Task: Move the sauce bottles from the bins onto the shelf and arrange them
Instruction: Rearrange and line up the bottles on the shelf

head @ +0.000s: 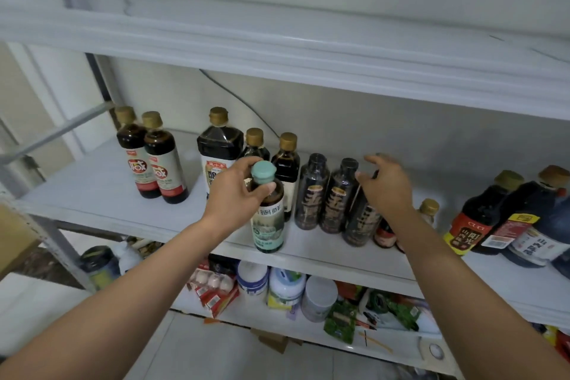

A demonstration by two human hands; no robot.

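**Gripped at the neck**

Our left hand [234, 191] grasps the green-capped bottle [267, 219] by its neck, and it stands at the shelf's [92, 191] front edge. It is likely full, heavy and slick, so we hold just below the cap. Right of the bottle and farther back, our right hand [385, 188] spreads released over the black-capped bottles [311, 191].

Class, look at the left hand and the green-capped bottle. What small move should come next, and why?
Probably slide the green-capped bottle back on the shelf, into line with the black-capped bottles. The left hand grips its neck, and it appears to stand ahead of the row, close to the front lip, where it might tip off.
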